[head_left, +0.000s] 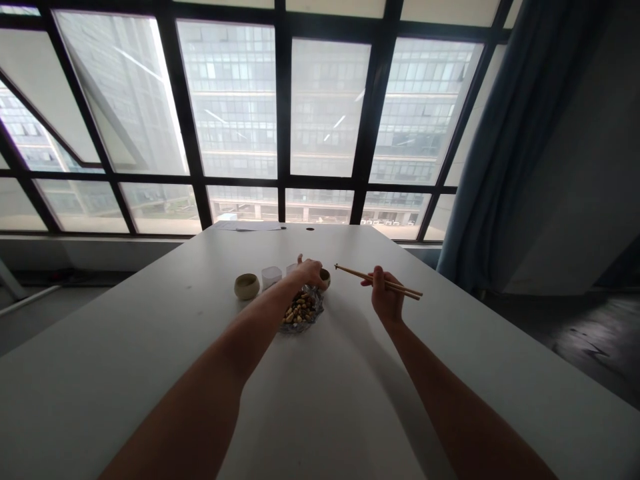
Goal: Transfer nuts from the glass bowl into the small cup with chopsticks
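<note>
My right hand (387, 293) grips a pair of wooden chopsticks (357, 273), whose tips point left above the table; a tiny dark bit shows at the tips. My left hand (311, 271) reaches over a crinkled clear plastic bag or bowl of mixed nuts (302, 309), its fingers curled round the rim of a small tan cup (325, 279). Part of that cup is hidden by the hand. To the left stand a round tan bowl (247, 287) and a translucent white container (271, 276). Another pale container (291, 269) is partly covered by my left wrist.
The long white table (200, 320) stretches toward large windows. Papers (257, 227) lie at its far left end, near small dark round spots. A blue curtain (493, 153) hangs at the right.
</note>
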Demonstrator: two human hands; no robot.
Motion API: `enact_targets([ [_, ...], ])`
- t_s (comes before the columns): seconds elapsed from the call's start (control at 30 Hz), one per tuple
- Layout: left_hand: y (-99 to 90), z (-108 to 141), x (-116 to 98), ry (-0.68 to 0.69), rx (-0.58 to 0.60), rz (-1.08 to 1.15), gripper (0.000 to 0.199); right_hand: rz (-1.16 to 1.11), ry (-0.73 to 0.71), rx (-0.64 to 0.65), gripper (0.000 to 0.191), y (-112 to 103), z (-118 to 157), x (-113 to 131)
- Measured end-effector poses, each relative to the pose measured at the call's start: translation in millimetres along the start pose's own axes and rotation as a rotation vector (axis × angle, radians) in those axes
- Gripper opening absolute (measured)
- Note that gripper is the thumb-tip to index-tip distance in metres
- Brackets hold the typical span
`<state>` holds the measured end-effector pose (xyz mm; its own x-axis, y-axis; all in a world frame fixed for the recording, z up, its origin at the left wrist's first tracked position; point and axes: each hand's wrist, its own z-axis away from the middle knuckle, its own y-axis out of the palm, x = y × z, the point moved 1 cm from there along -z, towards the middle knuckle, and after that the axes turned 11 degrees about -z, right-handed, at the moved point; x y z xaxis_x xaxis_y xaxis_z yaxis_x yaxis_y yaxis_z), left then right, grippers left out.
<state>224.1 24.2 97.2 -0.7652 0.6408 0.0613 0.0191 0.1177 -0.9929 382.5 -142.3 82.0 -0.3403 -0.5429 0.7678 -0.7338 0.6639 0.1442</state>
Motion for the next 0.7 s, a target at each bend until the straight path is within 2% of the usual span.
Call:
enact_targets([
  [0.23,9.0,3.7,-0.4,0.177,-0.353,-0.072,0.07,-0.046,0.01,0.006,0.059,-0.8,-1.9,0.1],
  [0.33,9.5,3.8,-1.0,0.213,-0.439,-0.056,0.071,-0.052,-0.004,0.028,0.058,-0.5,-0.8,2.5],
  [0.47,8.6,3.6,-3.5,0.216,-0.447,-0.012,0.072,-0.01,-0.024,0.055,0.056,-1.1,0.7,4.3],
  [0.63,8.5,6.7,-9.0,0.143,-0.336,0.078,0.079,0.117,-0.079,0.279,0.054,0.7,4.4,3.3],
  [0.7,7.6,8.3,-10.7,0.118,-0.309,0.105,0.085,0.12,-0.093,0.308,0.053,1.5,5.8,2.8],
])
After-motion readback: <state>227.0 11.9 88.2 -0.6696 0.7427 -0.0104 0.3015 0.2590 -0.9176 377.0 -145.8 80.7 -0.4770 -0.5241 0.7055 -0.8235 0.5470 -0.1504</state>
